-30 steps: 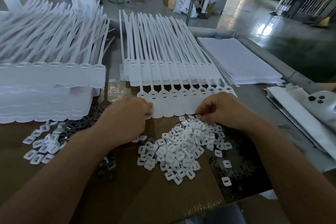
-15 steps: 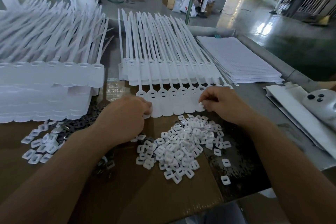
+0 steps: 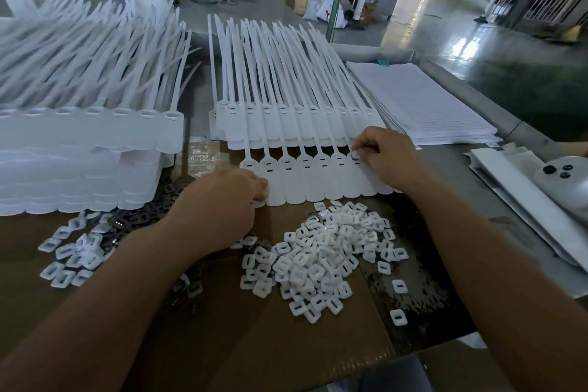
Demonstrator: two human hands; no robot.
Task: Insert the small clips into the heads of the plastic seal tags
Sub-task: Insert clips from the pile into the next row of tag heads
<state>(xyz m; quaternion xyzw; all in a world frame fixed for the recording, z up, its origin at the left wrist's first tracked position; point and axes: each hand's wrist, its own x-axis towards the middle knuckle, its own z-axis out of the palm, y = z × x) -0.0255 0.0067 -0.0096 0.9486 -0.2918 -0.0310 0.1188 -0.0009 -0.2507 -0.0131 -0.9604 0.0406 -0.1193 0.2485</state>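
Presently, the right hand [image 3: 386, 162] is found right of centre, thumb and forefinger pinched on a small white square plastic clip [image 3: 355, 156] at the head of the rightmost tag in the row of flat white plastic seal tags [image 3: 305, 181]. The left hand [image 3: 222, 204] is laid on the row's left end, fingers curled under; any hold cannot be told. Misseating is judged possible: a tilted clip could jam, or the loose row could be pushed askew.

Soft even daylight, glare on the floor [image 3: 461, 51] far beyond the right hand [image 3: 386, 159] pinching a clip [image 3: 354, 156], tag stack [image 3: 79, 137] to its left blurred, wide-angle bowing at edges
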